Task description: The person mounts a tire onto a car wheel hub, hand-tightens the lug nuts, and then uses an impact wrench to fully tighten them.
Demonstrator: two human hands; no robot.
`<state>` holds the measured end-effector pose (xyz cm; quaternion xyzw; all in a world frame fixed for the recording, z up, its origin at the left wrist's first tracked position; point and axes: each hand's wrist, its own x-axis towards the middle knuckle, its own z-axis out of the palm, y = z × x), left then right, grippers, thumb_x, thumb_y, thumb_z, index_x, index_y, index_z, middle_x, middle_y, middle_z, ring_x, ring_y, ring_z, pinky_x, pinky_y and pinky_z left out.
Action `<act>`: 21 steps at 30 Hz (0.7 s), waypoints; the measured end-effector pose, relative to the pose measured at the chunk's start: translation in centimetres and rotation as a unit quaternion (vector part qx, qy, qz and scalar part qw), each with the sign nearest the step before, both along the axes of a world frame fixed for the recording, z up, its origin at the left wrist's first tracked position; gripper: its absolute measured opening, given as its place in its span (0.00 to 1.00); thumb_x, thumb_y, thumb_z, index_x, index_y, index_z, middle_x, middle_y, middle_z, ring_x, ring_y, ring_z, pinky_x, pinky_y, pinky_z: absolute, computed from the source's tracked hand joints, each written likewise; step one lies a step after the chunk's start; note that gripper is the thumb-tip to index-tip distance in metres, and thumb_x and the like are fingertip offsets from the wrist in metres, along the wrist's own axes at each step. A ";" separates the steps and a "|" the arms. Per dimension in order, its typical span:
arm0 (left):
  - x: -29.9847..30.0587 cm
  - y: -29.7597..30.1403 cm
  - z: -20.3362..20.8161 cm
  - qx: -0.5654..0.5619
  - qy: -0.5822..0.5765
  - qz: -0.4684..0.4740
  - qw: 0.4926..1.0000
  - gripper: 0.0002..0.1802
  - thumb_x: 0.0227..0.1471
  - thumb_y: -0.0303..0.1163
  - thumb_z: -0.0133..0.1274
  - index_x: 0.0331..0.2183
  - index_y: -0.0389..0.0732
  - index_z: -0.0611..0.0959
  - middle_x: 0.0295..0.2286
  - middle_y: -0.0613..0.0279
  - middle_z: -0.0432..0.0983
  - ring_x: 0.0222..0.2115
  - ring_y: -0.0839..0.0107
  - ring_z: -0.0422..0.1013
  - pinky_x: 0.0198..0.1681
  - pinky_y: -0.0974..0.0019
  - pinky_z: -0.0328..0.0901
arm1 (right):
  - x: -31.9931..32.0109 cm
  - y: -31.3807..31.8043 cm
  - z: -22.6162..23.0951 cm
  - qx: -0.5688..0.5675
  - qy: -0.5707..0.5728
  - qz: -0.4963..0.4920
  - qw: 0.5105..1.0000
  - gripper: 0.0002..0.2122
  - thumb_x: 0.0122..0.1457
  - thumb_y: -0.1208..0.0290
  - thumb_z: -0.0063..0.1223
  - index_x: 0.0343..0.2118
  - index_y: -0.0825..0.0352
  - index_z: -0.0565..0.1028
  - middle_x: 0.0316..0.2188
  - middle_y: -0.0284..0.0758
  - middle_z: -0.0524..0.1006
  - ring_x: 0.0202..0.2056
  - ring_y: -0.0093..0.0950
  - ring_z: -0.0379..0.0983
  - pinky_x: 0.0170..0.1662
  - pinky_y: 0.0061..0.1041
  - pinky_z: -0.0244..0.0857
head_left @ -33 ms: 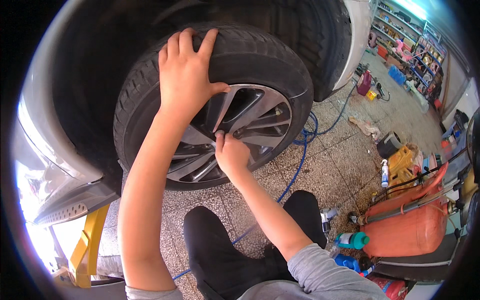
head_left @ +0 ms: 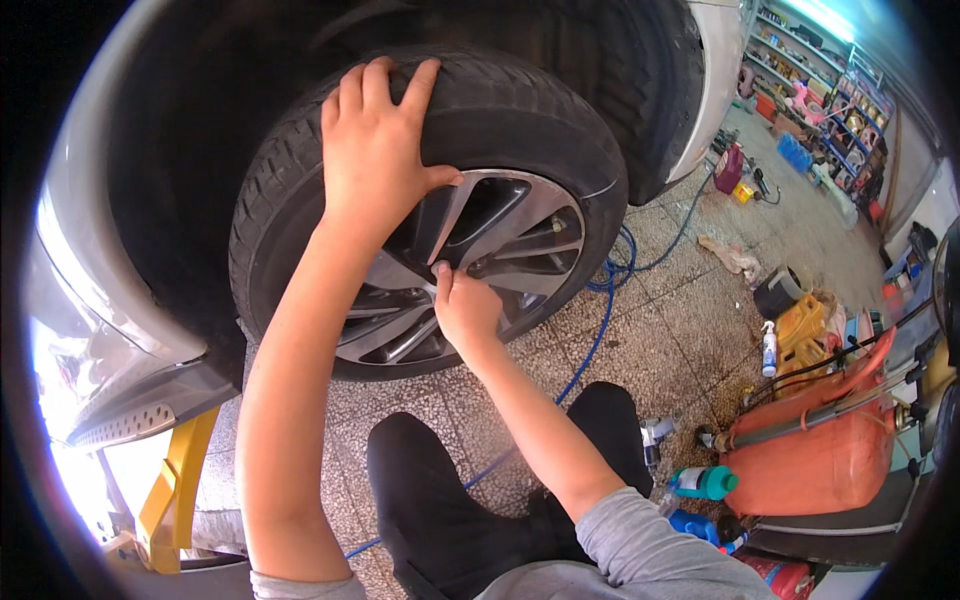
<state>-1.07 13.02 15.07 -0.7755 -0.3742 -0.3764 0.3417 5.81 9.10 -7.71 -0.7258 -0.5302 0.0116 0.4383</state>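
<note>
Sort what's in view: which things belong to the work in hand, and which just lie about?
In the work:
- tire, under the left hand
- silver rim, right hand near its centre

Apparently lying about:
- green bottle
- white spray bottle
- orange container

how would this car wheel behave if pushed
The car wheel is probably heavy, given its thick tire around a broad multi-spoke rim. Its round shape suggests it would turn or roll if free, and the grooved tread likely resists slipping.

Room between tyre [head_left: 545, 130] and orange container [head_left: 808, 450] (blue hose [head_left: 606, 322] crosses); spokes [head_left: 515, 235] crowd right hand's fingers [head_left: 446, 284].
</note>
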 end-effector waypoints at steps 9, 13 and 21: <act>-5.2 -1.2 1.5 -0.057 -0.080 -0.207 0.973 0.56 0.27 0.40 0.76 0.61 0.46 0.69 0.57 0.46 0.64 0.59 0.46 0.61 0.62 0.51 0.59 | 0.0 -0.4 0.8 -0.061 -0.029 0.021 0.998 0.19 0.65 0.55 0.47 0.32 0.70 0.76 0.21 0.45 0.79 0.24 0.45 0.78 0.28 0.44 0.71; -10.3 -1.4 -1.0 -0.062 -0.121 -0.052 0.989 0.57 0.26 0.51 0.75 0.59 0.44 0.72 0.55 0.48 0.66 0.56 0.47 0.64 0.58 0.49 0.63 | 2.1 -2.1 1.9 0.017 0.037 0.002 0.999 0.15 0.63 0.59 0.54 0.39 0.69 0.74 0.27 0.42 0.78 0.29 0.42 0.78 0.34 0.41 0.71; -12.2 -0.2 -4.7 -0.009 -0.139 -0.009 0.990 0.57 0.24 0.56 0.75 0.58 0.43 0.74 0.49 0.52 0.69 0.50 0.50 0.67 0.54 0.50 0.65 | 26.7 0.6 0.7 0.300 0.266 -0.086 0.912 0.27 0.71 0.54 0.41 0.58 0.77 0.66 0.57 0.50 0.70 0.58 0.40 0.66 0.63 0.34 0.54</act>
